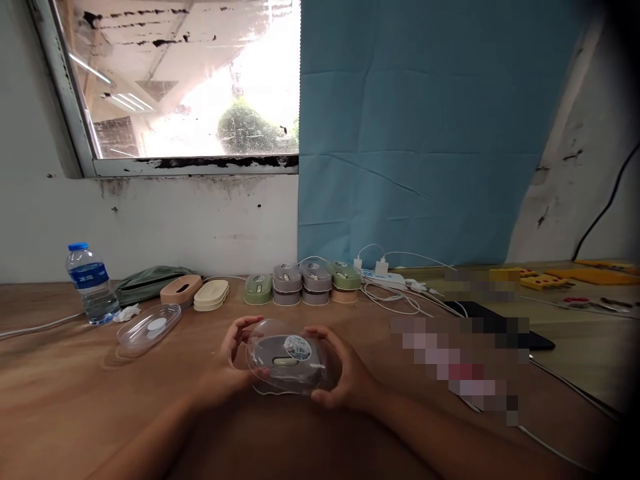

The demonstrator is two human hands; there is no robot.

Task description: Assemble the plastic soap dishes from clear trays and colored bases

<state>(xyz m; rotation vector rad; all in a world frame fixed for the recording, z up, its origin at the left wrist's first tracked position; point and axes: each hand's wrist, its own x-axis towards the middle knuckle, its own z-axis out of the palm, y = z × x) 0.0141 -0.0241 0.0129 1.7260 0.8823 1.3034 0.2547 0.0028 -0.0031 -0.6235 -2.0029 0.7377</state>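
Observation:
On the table in front of me, a clear plastic cover (263, 331) with a round printed label sits tilted over a small grey-purple box (313, 357). A pale oval slot shows in the box's top. Curled round the cover's left end is my left hand (231, 363), its fingers partly behind the clear plastic. My right hand (347, 373) grips the other end, thumb low at the near edge and fingers on top. Whether the cover is fully seated on the box, I cannot tell.
Left of my hands lies another clear cover (150, 327). Behind it are a peach box (181, 290), cream lids (211, 295), a green pouch (150, 283) and a water bottle (91, 287). Several covered boxes (301, 283) stand along the wall. White cables (393, 297) and a black tablet-like slab (537, 339) lie right.

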